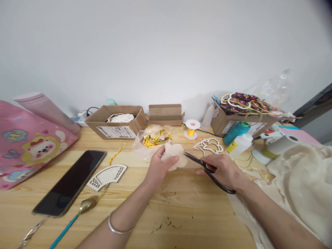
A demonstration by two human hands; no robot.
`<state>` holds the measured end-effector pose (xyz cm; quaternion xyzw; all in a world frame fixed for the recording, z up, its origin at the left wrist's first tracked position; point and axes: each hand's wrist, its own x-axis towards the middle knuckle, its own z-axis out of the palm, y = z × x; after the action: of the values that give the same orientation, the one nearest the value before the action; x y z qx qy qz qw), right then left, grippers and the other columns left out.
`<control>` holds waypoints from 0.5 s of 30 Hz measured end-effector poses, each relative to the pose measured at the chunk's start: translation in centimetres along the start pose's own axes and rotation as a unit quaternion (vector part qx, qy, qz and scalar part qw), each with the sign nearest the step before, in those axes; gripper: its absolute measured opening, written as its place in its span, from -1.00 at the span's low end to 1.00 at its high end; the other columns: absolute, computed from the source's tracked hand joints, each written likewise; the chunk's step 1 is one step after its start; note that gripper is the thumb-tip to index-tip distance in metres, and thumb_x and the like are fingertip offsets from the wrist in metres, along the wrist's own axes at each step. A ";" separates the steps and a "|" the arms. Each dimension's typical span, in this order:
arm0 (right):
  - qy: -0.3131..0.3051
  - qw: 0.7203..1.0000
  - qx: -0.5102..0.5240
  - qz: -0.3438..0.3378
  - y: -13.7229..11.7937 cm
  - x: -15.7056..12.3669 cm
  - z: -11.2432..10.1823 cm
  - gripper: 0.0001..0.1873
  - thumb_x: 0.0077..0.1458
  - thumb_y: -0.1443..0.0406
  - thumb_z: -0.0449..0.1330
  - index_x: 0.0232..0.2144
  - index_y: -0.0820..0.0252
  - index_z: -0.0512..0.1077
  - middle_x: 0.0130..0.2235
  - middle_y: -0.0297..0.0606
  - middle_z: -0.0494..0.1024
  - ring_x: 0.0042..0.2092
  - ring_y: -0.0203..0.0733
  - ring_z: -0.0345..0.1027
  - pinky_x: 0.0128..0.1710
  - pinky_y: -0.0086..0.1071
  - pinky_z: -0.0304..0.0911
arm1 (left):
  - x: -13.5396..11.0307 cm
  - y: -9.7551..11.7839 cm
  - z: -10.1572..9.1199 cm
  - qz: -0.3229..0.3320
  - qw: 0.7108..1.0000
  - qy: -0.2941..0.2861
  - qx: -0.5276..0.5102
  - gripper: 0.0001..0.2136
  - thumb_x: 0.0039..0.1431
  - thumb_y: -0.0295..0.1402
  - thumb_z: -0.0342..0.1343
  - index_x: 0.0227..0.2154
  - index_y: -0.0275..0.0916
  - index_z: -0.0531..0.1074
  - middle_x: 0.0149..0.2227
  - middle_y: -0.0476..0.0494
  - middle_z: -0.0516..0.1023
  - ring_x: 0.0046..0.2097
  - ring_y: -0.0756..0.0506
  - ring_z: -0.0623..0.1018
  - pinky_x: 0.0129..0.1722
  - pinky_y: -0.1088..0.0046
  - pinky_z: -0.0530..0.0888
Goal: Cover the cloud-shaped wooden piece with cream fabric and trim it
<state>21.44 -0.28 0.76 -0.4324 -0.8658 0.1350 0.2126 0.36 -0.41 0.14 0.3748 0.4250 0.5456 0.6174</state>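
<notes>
Pinching a cream, scalloped, fabric-like piece (pixel 178 151) between thumb and fingers, the left hand (pixel 158 166) holds it above the pale wooden table (pixel 199 211). The right hand (pixel 221 169) grips black metal scissors (pixel 194 158), tips at the piece's right edge. Beyond sits a white spool of yellow thread (pixel 191 132).

A small handicraft workspace; home or workshop cannot be told. You work at a wooden table (pixel 207 221) against a plain wall (pixel 155 52). Scissors (pixel 194 159) occupy your right hand (pixel 221 169); beyond it stands a teal thread cone (pixel 234 133), and beside it lies cream cloth (pixel 303 190). A personal note: the phone (pixel 72 183) and pink cartoon bag (pixel 33 138) left of your left hand (pixel 160 164).
</notes>
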 end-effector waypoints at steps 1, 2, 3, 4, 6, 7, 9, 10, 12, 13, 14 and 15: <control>-0.002 1.000 0.002 0.001 0.0 0.0 0.0 -0.65 0.01 0.06 0.09 -0.58 0.22 0.35 -0.66 -0.39 0.22 -0.58 -0.36 0.05 -0.56 -0.48 -0.07 | 0.0 0.0 0.0 0.001 1.000 -0.001 0.000 -0.63 -0.23 -0.39 0.27 -0.26 -0.25 0.40 -0.26 -0.09 0.55 -0.28 -0.10 0.52 -0.23 0.36 0.41; -0.002 1.000 0.006 0.001 0.0 0.0 0.0 -0.65 0.01 0.07 0.09 -0.59 0.22 0.34 -0.66 -0.39 0.22 -0.58 -0.36 0.04 -0.56 -0.47 -0.08 | 0.0 0.0 0.0 0.001 1.000 -0.002 0.000 -0.63 -0.23 -0.39 0.27 -0.26 -0.25 0.39 -0.26 -0.09 0.55 -0.28 -0.10 0.52 -0.23 0.36 0.41; -0.003 1.000 0.011 0.001 -0.1 0.0 -0.1 -0.65 0.01 0.07 0.10 -0.60 0.22 0.33 -0.66 -0.40 0.21 -0.59 -0.36 0.04 -0.56 -0.47 -0.08 | 0.0 0.0 -0.1 0.000 1.000 -0.004 0.000 -0.63 -0.22 -0.40 0.27 -0.25 -0.24 0.39 -0.26 -0.09 0.55 -0.28 -0.09 0.52 -0.23 0.36 0.42; -0.005 1.000 0.016 0.000 -0.1 0.0 -0.1 -0.65 0.02 0.08 0.09 -0.61 0.21 0.31 -0.66 -0.40 0.20 -0.59 -0.37 0.03 -0.56 -0.48 -0.08 | 0.0 0.0 -0.1 0.000 1.000 -0.006 0.001 -0.63 -0.22 -0.40 0.27 -0.25 -0.24 0.39 -0.26 -0.08 0.55 -0.28 -0.09 0.52 -0.23 0.37 0.42; -0.007 1.000 0.020 -0.003 -0.2 0.0 0.0 -0.64 0.03 0.10 0.08 -0.64 0.21 0.28 -0.66 -0.41 0.19 -0.59 -0.37 0.02 -0.56 -0.48 -0.09 | 0.1 -0.1 -0.2 0.000 1.000 -0.008 0.003 -0.64 -0.22 -0.40 0.27 -0.25 -0.24 0.39 -0.28 -0.07 0.55 -0.29 -0.08 0.52 -0.25 0.39 0.42; -0.007 1.000 0.018 -0.004 -0.2 0.0 0.0 -0.64 0.04 0.10 0.08 -0.65 0.21 0.27 -0.66 -0.41 0.18 -0.59 -0.37 0.02 -0.56 -0.48 -0.09 | 0.1 -0.1 -0.2 0.000 1.000 -0.008 0.003 -0.64 -0.22 -0.40 0.27 -0.25 -0.24 0.39 -0.28 -0.07 0.55 -0.30 -0.07 0.52 -0.26 0.40 0.42; -0.002 1.000 0.010 -0.003 -0.2 -0.1 0.1 -0.63 0.04 0.10 0.07 -0.65 0.21 0.27 -0.66 -0.40 0.18 -0.59 -0.37 0.02 -0.56 -0.48 -0.08 | 0.2 -0.2 -0.3 0.000 1.000 -0.006 0.002 -0.64 -0.22 -0.41 0.27 -0.26 -0.24 0.40 -0.30 -0.05 0.55 -0.31 -0.06 0.51 -0.29 0.43 0.41; 0.001 1.000 0.006 -0.001 -0.2 -0.1 0.1 -0.64 0.05 0.10 0.06 -0.64 0.22 0.28 -0.65 -0.40 0.19 -0.59 -0.37 0.02 -0.56 -0.48 -0.08 | 0.2 -0.2 -0.3 -0.001 1.000 -0.005 0.002 -0.64 -0.23 -0.42 0.27 -0.26 -0.23 0.40 -0.31 -0.04 0.55 -0.32 -0.06 0.51 -0.29 0.44 0.41; 0.003 1.000 0.004 0.006 -0.2 -0.1 0.1 -0.63 0.05 0.10 0.06 -0.63 0.22 0.29 -0.65 -0.39 0.20 -0.59 -0.37 0.02 -0.57 -0.48 -0.08 | 0.2 -0.2 -0.3 -0.008 1.000 -0.006 -0.005 -0.64 -0.23 -0.43 0.27 -0.26 -0.23 0.40 -0.31 -0.03 0.55 -0.32 -0.05 0.51 -0.30 0.46 0.41; 0.003 1.000 0.006 0.010 -0.2 0.0 0.2 -0.63 0.04 0.09 0.07 -0.64 0.23 0.29 -0.65 -0.39 0.20 -0.59 -0.38 0.01 -0.56 -0.48 -0.08 | 0.2 -0.2 -0.2 -0.014 1.000 -0.006 -0.011 -0.64 -0.22 -0.43 0.27 -0.26 -0.23 0.40 -0.31 -0.02 0.55 -0.32 -0.04 0.51 -0.30 0.46 0.41; -0.001 1.000 0.013 0.015 -0.1 0.0 0.1 -0.61 0.03 0.08 0.08 -0.65 0.23 0.30 -0.66 -0.39 0.20 -0.59 -0.38 0.01 -0.56 -0.48 -0.07 | 0.2 -0.1 -0.2 -0.021 1.000 -0.007 -0.020 -0.64 -0.22 -0.43 0.27 -0.25 -0.23 0.40 -0.31 -0.02 0.55 -0.32 -0.03 0.51 -0.31 0.47 0.42; -0.006 0.999 0.024 0.022 -0.1 0.1 0.1 -0.61 0.02 0.07 0.09 -0.65 0.24 0.31 -0.66 -0.39 0.21 -0.59 -0.38 0.01 -0.56 -0.48 -0.07 | 0.1 -0.1 -0.1 -0.028 0.999 -0.007 -0.030 -0.63 -0.21 -0.44 0.27 -0.24 -0.23 0.39 -0.31 -0.02 0.55 -0.33 -0.03 0.51 -0.32 0.48 0.42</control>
<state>21.30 -0.26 0.70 -0.4451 -0.8541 0.1627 0.2143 0.30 -0.30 0.03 0.3478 0.4142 0.5380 0.6466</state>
